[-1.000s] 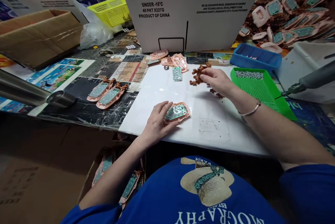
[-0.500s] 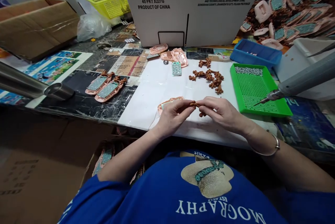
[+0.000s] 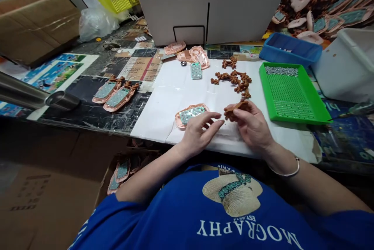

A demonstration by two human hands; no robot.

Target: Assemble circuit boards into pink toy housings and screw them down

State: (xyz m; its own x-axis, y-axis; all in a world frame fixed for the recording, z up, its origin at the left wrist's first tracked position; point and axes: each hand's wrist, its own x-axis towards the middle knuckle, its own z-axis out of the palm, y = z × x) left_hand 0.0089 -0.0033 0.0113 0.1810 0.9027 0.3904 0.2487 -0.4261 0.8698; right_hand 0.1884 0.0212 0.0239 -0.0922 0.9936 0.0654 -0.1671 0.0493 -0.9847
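Observation:
My right hand grips a brown moulded plastic piece with knobbly ends, lifted just over the white work surface. To its left my left hand has thumb and fingers apart, with nothing between them. Beside and partly behind that hand lies a pink plastic shell with a green-edged circuit board inside. Several more brown pieces lie farther back on the white sheet. A loose circuit board rests near other pink shell parts.
Two filled shells lie at left near a metal tube. At right are a green tray of screws, a blue bin and a screwdriver. A large white carton stands behind; a box of shells sits below the table edge.
My hands have drawn apart; the left has let go of the brown piece, which stays in my right hand. The hanging screwdriver has swung right. The view has tilted slightly downward.

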